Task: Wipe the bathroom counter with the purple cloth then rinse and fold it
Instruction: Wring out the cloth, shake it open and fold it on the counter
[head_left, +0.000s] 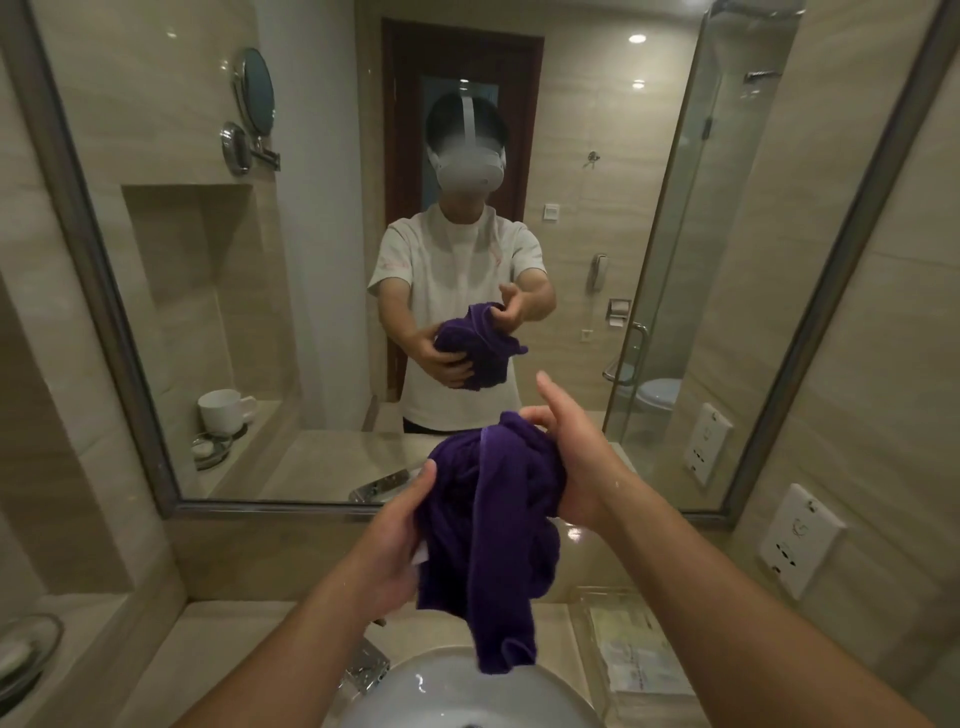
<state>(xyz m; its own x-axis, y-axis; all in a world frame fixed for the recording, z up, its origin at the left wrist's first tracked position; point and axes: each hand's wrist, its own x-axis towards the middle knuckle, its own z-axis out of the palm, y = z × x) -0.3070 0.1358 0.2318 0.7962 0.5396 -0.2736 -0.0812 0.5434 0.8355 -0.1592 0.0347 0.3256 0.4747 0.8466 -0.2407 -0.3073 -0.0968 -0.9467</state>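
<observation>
A: Starting at the lower left of the frame, what do you see?

B: A soap dish (28, 649) sits on the counter (208, 654) at the far left edge. Moving right, the chrome faucet (366, 667) stands at the near rim of the white sink (431, 696), bottom centre.

A: And the left hand?

B: The left hand (397, 540), centre frame, is closed on the left side of the purple cloth (488, 525), thumb up along its edge.

A: Where exactly is the cloth?

B: Bunched in the air between both hands, above the sink, with one tail hanging down toward the basin. It touches neither the counter nor the sink.

A: The right hand?

B: The right hand (569, 457), just right of centre, grips the upper right of the bundle with its lower fingers; the forefinger and thumb stand free.

A: Which step is this, do you reckon?

B: Gathering or wringing over the basin, I'd judge; I cannot tell whether the cloth is wet. To do it well, keep the bundle over the sink so drips land inside, draw the loose tail up, twist the hands opposite ways, then find two corners to open it flat for folding.

A: Anything further right?

B: A clear tray (634, 644) with packets on the counter, and a wall socket (800, 540) beyond, so keep water away from that side.
</observation>
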